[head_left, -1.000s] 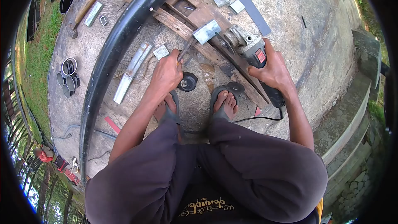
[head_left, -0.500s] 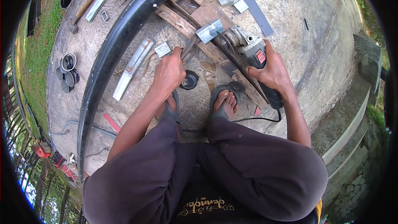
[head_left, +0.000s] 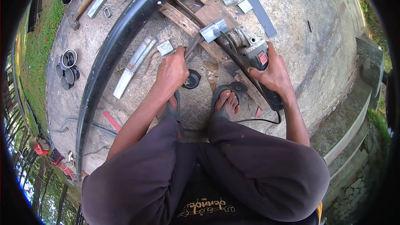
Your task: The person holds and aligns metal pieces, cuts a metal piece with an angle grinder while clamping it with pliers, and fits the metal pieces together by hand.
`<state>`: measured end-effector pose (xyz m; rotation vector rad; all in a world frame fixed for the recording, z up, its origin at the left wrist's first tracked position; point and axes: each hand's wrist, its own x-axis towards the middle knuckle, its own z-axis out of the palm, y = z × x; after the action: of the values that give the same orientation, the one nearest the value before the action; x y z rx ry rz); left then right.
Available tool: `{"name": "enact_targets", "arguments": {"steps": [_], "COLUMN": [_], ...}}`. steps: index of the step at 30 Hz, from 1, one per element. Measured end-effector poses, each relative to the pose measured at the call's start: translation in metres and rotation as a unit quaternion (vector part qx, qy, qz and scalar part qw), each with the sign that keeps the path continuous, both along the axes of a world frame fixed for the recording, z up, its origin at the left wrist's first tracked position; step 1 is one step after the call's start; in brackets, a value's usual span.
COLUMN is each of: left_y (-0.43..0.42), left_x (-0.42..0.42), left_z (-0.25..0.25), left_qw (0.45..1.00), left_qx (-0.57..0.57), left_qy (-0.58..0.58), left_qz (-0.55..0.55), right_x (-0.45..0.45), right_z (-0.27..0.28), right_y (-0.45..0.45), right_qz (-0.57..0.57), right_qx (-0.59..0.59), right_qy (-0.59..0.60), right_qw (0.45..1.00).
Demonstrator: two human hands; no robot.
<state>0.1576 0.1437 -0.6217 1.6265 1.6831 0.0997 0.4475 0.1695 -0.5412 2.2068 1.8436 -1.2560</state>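
Observation:
My left hand (head_left: pixel 173 71) is closed around the handles of what look like dark pliers (head_left: pixel 192 48). Their jaws meet a short, shiny metal profile piece (head_left: pixel 213 31), which rests on a worn wooden board (head_left: pixel 179 17). In my right hand (head_left: pixel 271 73) is an angle grinder (head_left: pixel 261 54), gripped around its body. The edge of the grinder's disc (head_left: pixel 227 43) is right beside the metal piece; I cannot tell whether they touch. A black cord runs from the grinder's rear toward my feet.
A long black pipe (head_left: pixel 112 46) curves along the left. Metal offcuts (head_left: pixel 135 66), a hammer (head_left: pixel 89 2), a round black tape roll (head_left: pixel 191 79) and a loose disc (head_left: pixel 238 87) lie on the concrete. Low concrete steps (head_left: pixel 354 112) stand at right. A person in red (head_left: pixel 40 148) is far left.
The whole view has shifted slightly. Both hands, the pliers, the metal piece and the grinder keep nearly the same places relative to one another.

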Motion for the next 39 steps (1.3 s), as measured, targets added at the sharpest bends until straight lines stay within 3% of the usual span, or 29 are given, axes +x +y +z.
{"name": "enact_targets", "arguments": {"steps": [39], "left_y": [0.000], "left_x": [-0.002], "left_z": [-0.003], "left_qw": [1.000], "left_qx": [0.017], "left_qy": [0.014], "left_qz": [-0.005], "right_x": [-0.001], "right_z": [-0.004], "right_y": [0.005], "right_qz": [0.014], "right_qx": [0.020], "right_qy": [-0.005], "right_qw": [1.000]}}
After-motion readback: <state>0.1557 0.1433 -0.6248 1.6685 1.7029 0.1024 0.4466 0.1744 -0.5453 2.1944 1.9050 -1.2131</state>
